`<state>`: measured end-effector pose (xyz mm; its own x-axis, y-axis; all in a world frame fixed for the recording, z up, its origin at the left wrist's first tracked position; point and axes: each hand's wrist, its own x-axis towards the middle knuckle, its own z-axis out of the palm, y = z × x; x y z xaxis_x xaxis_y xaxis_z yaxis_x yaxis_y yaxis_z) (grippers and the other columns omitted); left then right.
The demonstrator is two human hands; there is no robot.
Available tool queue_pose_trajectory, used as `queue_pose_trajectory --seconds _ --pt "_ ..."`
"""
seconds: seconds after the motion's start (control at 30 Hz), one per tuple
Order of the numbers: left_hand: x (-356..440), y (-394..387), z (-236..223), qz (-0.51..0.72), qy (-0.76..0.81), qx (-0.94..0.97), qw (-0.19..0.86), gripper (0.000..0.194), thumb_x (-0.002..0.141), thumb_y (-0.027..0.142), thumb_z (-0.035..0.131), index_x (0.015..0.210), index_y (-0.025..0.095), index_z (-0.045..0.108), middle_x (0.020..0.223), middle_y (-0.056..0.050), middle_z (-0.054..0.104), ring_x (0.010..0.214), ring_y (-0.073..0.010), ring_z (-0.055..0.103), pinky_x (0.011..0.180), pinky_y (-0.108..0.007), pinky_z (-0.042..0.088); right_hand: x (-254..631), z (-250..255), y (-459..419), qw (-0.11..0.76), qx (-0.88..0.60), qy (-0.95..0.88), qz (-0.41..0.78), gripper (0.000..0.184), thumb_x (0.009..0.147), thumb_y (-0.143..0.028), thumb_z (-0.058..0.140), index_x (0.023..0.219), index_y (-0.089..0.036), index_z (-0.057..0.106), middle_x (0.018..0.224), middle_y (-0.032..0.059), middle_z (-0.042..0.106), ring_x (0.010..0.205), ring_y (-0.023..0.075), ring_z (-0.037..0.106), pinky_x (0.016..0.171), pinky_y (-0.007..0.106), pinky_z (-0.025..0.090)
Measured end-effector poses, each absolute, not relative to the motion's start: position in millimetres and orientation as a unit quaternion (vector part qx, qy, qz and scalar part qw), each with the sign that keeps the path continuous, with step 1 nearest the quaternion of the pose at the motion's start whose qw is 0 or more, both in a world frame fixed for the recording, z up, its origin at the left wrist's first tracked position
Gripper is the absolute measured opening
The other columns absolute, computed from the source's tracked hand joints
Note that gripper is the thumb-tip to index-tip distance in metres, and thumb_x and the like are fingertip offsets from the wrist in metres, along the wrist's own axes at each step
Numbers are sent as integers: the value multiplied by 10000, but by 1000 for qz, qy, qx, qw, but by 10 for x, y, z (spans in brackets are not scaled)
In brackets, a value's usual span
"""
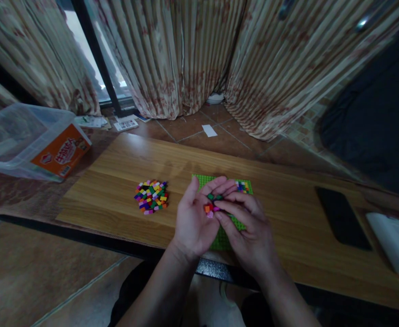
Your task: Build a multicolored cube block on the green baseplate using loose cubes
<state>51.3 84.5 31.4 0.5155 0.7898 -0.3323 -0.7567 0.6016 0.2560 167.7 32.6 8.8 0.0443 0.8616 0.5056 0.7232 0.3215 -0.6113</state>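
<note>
My left hand [196, 222] is turned palm up, its fingers stretched out. It cups several small toy bricks: dark green bricks [214, 197] near the fingers, an orange-red brick [207, 208] and a pink brick [210, 214] in the palm. Over that palm, my right hand [250, 225] has its thumb and fingertips pinched around a magenta brick [216, 209], partly hidden by the fingers. Beneath both hands lies a green studded baseplate [221, 240], largely covered by them. Coloured bricks [243, 186] sit on its far right corner.
A loose pile of mixed bricks [150, 197] lies left of my hands on the wooden tabletop [110, 177]. To the right are a black phone-like slab [342, 218] and a white packet [393, 245]. A clear plastic bin [22, 136] stands far left.
</note>
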Motion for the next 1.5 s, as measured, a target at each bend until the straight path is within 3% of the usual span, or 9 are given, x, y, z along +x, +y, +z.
queue_pose_trajectory --seconds 0.27,0.5,0.77,1.07,1.5 --pt "500 853 327 459 233 22 857 497 939 508 439 962 88 706 1057 -158 712 1091 -229 642 1018 -329 449 1685 137 315 502 -585 -625 124 135 887 -250 646 961 -319 734 1016 8 682 983 193 639 901 381 513" --pt "459 909 270 533 308 -27 788 368 928 389 503 817 107 712 839 -98 718 823 -157 670 875 -282 515 2104 67 343 562 -659 -490 99 140 835 -342 694 927 -248 741 897 27 727 816 195 674 755 360 546" --pt "482 907 269 530 312 -25 788 356 919 379 519 783 114 713 805 -91 714 797 -151 664 834 -280 529 2230 41 308 487 -665 -552 125 134 855 -344 655 899 -267 754 939 30 713 850 199 666 731 352 549" --pt "477 914 272 528 312 -26 790 340 918 369 521 790 117 711 803 -87 714 791 -147 662 830 -281 530 2245 -75 311 419 -649 -630 84 140 882 -312 631 933 -318 761 1048 28 644 972 210 622 844 399 519" --pt "468 904 269 526 307 -18 793 333 916 369 526 792 123 715 800 -84 716 799 -148 663 843 -287 532 2219 -113 343 462 -659 -574 153 113 836 -330 674 880 -287 769 1136 49 633 1020 221 644 853 412 555"
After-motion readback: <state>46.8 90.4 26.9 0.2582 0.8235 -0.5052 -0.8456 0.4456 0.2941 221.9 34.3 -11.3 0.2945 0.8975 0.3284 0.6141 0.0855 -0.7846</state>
